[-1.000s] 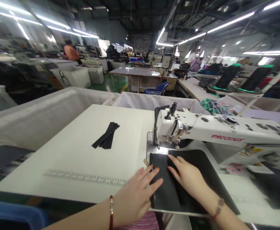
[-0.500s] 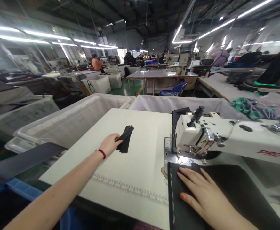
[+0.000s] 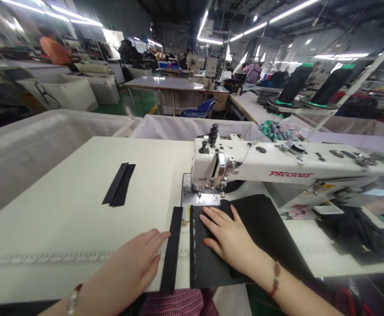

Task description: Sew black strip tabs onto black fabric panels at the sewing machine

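Observation:
My left hand is closed at the left edge of a narrow black fabric strip, its fingertips on that edge. This strip runs lengthwise beside the larger black fabric piece, with a small gap between them. My right hand lies flat on the piece with its fingers spread. A row of pale marks follows the left edge of the piece. Just beyond stands the sewing machine head, above its metal needle plate. More black strips lie stacked at the left on the white table.
A printed measuring scale crosses the front of the table. Behind stand white bins and a blue chair. Black thread cones rise at the right rear, and dark fabric pieces lie at the right.
My left hand has moved from the stack toward the right, bringing one strip beside the fabric piece. My right hand stays flat on the fabric. The view has turned to the right.

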A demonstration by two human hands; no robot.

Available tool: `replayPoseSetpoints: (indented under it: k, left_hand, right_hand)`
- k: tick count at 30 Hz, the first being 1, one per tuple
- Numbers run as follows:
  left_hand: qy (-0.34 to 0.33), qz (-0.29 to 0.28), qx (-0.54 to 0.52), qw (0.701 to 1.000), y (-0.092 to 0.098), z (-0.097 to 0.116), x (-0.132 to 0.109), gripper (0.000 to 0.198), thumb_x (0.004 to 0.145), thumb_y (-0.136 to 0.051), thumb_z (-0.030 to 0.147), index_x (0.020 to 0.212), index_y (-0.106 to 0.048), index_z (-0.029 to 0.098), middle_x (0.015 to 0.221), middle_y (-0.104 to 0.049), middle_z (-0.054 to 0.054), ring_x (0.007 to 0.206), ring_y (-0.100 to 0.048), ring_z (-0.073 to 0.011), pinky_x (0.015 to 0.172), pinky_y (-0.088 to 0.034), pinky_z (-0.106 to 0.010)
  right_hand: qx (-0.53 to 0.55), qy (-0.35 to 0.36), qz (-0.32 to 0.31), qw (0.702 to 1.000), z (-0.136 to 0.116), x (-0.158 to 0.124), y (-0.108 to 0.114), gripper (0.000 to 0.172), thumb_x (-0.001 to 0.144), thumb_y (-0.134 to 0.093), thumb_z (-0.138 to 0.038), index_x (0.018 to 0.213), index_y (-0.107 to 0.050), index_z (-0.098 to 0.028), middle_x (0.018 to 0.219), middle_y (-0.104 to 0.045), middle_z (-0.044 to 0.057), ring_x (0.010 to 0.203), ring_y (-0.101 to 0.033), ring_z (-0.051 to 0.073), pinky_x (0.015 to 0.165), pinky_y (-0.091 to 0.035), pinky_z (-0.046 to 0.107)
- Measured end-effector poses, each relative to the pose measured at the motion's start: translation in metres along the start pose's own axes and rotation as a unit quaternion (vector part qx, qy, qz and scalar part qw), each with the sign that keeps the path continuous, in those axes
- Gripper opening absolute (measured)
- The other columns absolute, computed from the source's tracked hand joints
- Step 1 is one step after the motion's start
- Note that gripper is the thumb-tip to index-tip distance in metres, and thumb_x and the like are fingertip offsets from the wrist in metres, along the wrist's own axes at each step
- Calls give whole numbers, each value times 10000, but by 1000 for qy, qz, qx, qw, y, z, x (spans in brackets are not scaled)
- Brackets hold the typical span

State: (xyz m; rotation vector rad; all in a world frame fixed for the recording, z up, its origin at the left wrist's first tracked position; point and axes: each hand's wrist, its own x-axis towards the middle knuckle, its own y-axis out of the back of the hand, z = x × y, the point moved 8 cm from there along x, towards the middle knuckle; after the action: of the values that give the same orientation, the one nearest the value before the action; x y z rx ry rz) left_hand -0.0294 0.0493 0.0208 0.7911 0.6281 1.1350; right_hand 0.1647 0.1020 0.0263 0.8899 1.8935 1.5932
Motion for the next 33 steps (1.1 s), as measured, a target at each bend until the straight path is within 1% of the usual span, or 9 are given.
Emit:
replayPoseSetpoints:
  k: [4, 6, 8, 11, 15, 19, 22, 26, 33]
  left_hand:
    - [-162, -87, 166, 969, 1, 25, -3, 708, 759, -636, 272, 1411, -358, 285, 1521, -271, -96, 1359, -316, -328, 1095, -308, -512]
    - [-201, -130, 195, 951, -9, 29, -2, 921, 671, -732, 373, 1456, -259, 284, 1566, -106, -99, 1411, -148, -366, 1119, -197, -581]
    - [-213, -140, 195, 947, -21, 30, 1, 972, 659, -737, 401, 1469, -221, 252, 1567, -70, -117, 1418, -107, -364, 1126, -169, -587]
    - [-221, -90, 169, 956, -31, 25, 9, 795, 771, -616, 252, 1466, -234, 207, 1545, -198, -112, 1409, -198, -308, 1140, -237, -521]
    - [-241, -3, 191, 951, -25, 16, 20, 612, 856, -338, -3, 1433, -312, 201, 1441, -417, -92, 1340, -367, -210, 1064, -418, -378]
    - [-307, 62, 244, 918, -22, 42, 21, 486, 929, -325, 74, 1394, -390, 200, 1455, -390, -116, 1377, -293, -279, 1011, -462, -432]
    - [-323, 102, 275, 900, -30, 67, 20, 409, 946, -355, 132, 1340, -462, 152, 1397, -449, -169, 1333, -364, -315, 962, -496, -440]
    - [-316, 101, 290, 898, -45, 79, 23, 330, 941, -393, 163, 1221, -554, 96, 1306, -531, -205, 1236, -491, -320, 906, -533, -400]
    - [-300, 89, 303, 900, -46, 74, 30, 302, 925, -439, 175, 1186, -556, 76, 1324, -509, -234, 1234, -491, -341, 951, -499, -417]
  right_hand:
    - [18, -4, -3, 1000, 2, -3, 3, 477, 910, -525, -415, 1357, -461, -262, 1466, -392, 60, 1342, -341, 252, 1107, -89, 627]
    - [26, -7, -1, 1000, 3, -3, 3, 479, 910, -523, -418, 1358, -458, -265, 1466, -393, 51, 1345, -337, 246, 1112, -75, 621]
    - [34, -9, 1, 999, 3, -4, 4, 481, 913, -516, -416, 1366, -448, -269, 1471, -386, 40, 1348, -334, 238, 1119, -65, 613]
    - [38, -11, -12, 999, 2, -6, 3, 490, 903, -532, -373, 1372, -441, -262, 1476, -377, 36, 1350, -331, 239, 1120, -55, 616]
    - [39, -13, -32, 999, 1, -9, 2, 519, 877, -565, -323, 1375, -439, -245, 1479, -367, 48, 1354, -326, 252, 1115, -74, 624]
    - [43, -12, -22, 999, 2, -11, 1, 499, 887, -553, -334, 1367, -449, -247, 1477, -372, 49, 1351, -331, 248, 1123, -67, 610]
    - [48, -16, -3, 999, 3, -13, 0, 470, 914, -505, -358, 1363, -447, -233, 1475, -377, 34, 1357, -324, 216, 1145, -68, 564]
    - [37, -14, 1, 999, 4, -13, -2, 449, 926, -469, -351, 1362, -444, -247, 1484, -362, 8, 1366, -309, 194, 1155, -73, 543]
    - [-6, 10, -25, 1000, 1, -11, -4, 551, 883, -498, -269, 1420, -371, -268, 1498, -333, 21, 1369, -299, 234, 1125, -121, 607]
